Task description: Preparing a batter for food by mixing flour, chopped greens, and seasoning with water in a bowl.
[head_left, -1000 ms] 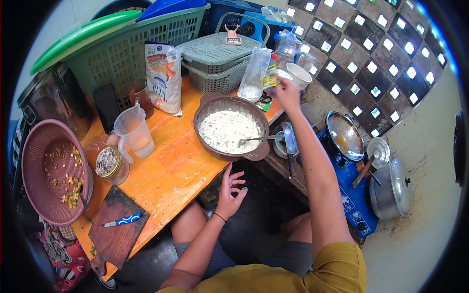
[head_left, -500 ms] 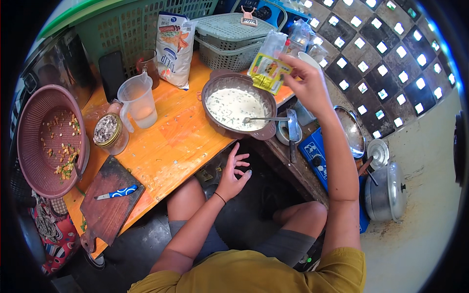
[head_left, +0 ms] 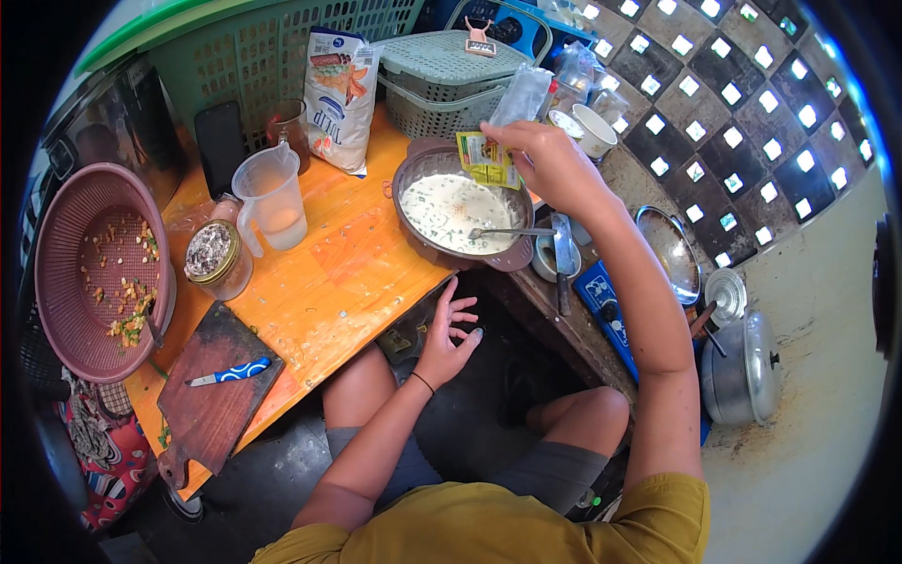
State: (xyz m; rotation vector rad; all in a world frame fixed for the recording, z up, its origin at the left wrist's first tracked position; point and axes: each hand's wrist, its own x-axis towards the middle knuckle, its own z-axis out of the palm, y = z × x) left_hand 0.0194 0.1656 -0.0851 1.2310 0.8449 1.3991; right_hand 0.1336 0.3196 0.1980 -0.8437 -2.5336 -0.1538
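Note:
My right hand [head_left: 556, 162] is raised over a brown bowl [head_left: 427, 247] and pinches a small yellow sachet [head_left: 487, 162] tilted downward. White batter [head_left: 449, 211] with green bits fills the bowl, and a light brown dusting shows on its surface. A metal spoon [head_left: 512, 231] rests in the batter with its handle over the right rim. My left hand [head_left: 451, 329] hovers below the bowl by the table's front edge. Its fingers are spread and hold nothing.
On the wooden table [head_left: 329, 273] stand a measuring jug [head_left: 272, 193], a jar [head_left: 221, 258], a flour bag [head_left: 340, 103] and a cutting board [head_left: 221, 395] with a blue-handled knife [head_left: 233, 372]. A colander [head_left: 56, 273] sits left. Rightward are a cleaver [head_left: 563, 254], stove [head_left: 601, 305] and pot [head_left: 738, 376].
My right hand has moved left with the sachet, bringing it further over the bowl. Light brown specks now show on the batter. My left hand has barely moved.

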